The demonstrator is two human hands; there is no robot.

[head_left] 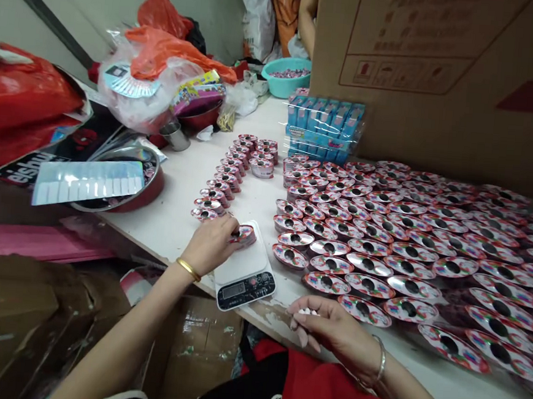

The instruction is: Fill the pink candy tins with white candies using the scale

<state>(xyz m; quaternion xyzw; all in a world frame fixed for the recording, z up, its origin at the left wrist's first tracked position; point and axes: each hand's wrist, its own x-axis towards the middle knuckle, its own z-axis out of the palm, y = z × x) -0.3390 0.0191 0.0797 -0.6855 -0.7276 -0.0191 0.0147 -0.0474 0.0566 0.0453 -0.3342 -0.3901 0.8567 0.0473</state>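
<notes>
My left hand, a gold bangle at its wrist, has its fingers closed on a small oval pack with a red and white printed top. That pack is over the white platform of a digital kitchen scale, whose display cannot be read. Near the table's front edge, my right hand is curled palm up around several small white pieces. Similar oval packs with dark holes in their tops fill the table to the right. Two short rows of stacked packs stand beyond my left hand.
Blue boxes in clear wrap stand before a large cardboard carton. At the back is a turquoise basin of small pieces, near another person's arm. A red bowl, a metal cup and plastic bags crowd the left.
</notes>
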